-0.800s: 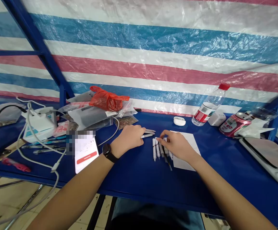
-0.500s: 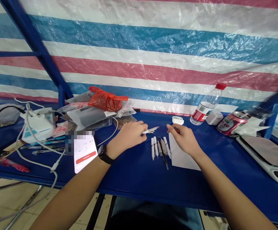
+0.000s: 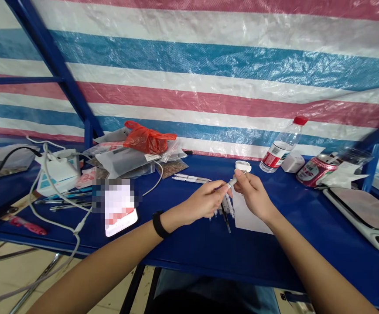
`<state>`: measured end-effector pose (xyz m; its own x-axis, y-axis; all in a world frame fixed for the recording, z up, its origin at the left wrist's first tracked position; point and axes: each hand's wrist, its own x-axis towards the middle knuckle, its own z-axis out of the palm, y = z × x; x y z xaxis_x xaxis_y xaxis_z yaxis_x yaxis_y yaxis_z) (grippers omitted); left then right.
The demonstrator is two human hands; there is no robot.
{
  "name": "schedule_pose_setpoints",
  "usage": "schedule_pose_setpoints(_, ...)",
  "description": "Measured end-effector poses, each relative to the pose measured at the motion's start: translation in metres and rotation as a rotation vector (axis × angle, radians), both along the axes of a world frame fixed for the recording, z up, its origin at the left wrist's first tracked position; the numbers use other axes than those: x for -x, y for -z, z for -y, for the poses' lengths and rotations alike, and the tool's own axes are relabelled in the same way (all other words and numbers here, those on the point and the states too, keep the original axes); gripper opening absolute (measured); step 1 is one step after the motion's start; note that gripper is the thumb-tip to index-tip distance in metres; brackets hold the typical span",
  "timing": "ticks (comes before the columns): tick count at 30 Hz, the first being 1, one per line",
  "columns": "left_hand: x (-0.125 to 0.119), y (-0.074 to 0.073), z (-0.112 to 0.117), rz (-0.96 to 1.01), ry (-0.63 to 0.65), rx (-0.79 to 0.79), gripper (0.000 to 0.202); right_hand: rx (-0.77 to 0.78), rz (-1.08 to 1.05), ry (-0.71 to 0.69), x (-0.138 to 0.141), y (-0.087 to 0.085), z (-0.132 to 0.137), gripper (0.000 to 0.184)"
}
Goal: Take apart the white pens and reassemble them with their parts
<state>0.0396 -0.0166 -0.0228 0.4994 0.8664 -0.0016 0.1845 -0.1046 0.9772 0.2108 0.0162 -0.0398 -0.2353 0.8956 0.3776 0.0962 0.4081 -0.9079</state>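
Note:
My left hand (image 3: 209, 199) and my right hand (image 3: 252, 192) meet over the middle of the table. Between them is a slim white pen (image 3: 231, 182), pinched by the left fingers at its lower end and by the right thumb and fingers near its upper end. Below the hands lies a cluster of white pen parts (image 3: 230, 208), partly covered by my left hand, with a thin dark refill (image 3: 227, 223) sticking out towards me. Left of the hands, two white pens (image 3: 192, 178) lie side by side. A white sheet of paper (image 3: 250, 220) lies under my right hand.
Behind the hands sit a small white case (image 3: 243, 165), a bottle with a red cap (image 3: 281, 146), a white box (image 3: 293, 162) and a red can (image 3: 316, 171). A scale (image 3: 366, 213) is at right. At left are plastic bags (image 3: 127, 161), a phone (image 3: 120, 209) and white cables (image 3: 78, 226).
My left hand has moved right to meet my right hand, and both now hold a pen. Two pens show on the table where my left hand was.

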Motion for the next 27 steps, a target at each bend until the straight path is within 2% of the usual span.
schedule_pose_setpoints(2, 0.001, -0.001, -0.001, 0.180, 0.093, 0.248, 0.028, -0.054, 0.001, -0.006, -0.003, -0.003, 0.002, 0.065)
schedule_pose_setpoints(3, 0.002, -0.002, -0.003, 0.230, 0.106, 0.297, 0.026, -0.083, -0.008, -0.013, -0.004, -0.005, 0.002, 0.063)
schedule_pose_setpoints(5, 0.005, -0.003, -0.005, 0.254, 0.083, 0.285, 0.024, -0.105, -0.046, -0.046, -0.005, -0.008, 0.000, 0.055)
schedule_pose_setpoints(8, 0.006, -0.002, -0.006, 0.214, 0.032, 0.233, 0.026, -0.033, -0.158, -0.096, -0.004, -0.009, -0.004, 0.039)
schedule_pose_setpoints(12, 0.001, 0.003, -0.003, 0.180, -0.040, 0.065, 0.030, 0.064, -0.310, -0.048, -0.004, -0.008, -0.005, 0.028)
schedule_pose_setpoints(14, -0.002, 0.005, -0.002, 0.173, -0.092, -0.008, 0.033, 0.139, -0.366, -0.097, -0.006, -0.010, -0.003, 0.040)
schedule_pose_setpoints(16, -0.004, 0.007, -0.003, 0.180, -0.121, -0.005, 0.036, 0.176, -0.385, -0.170, -0.007, -0.012, -0.002, 0.051)
schedule_pose_setpoints(20, -0.002, 0.007, -0.003, 0.196, -0.090, 0.074, 0.034, 0.139, -0.336, -0.113, -0.007, -0.011, -0.002, 0.039)
schedule_pose_setpoints(22, -0.002, 0.007, -0.002, 0.195, -0.057, 0.093, 0.034, 0.162, -0.348, -0.088, -0.005, -0.011, -0.002, 0.045)
schedule_pose_setpoints(25, -0.003, 0.007, -0.001, 0.208, -0.024, 0.114, 0.033, 0.249, -0.426, -0.154, -0.003, -0.013, 0.000, 0.064)
schedule_pose_setpoints(27, -0.004, 0.008, -0.001, 0.229, -0.011, 0.117, 0.033, 0.267, -0.431, -0.161, -0.003, -0.013, 0.001, 0.062)
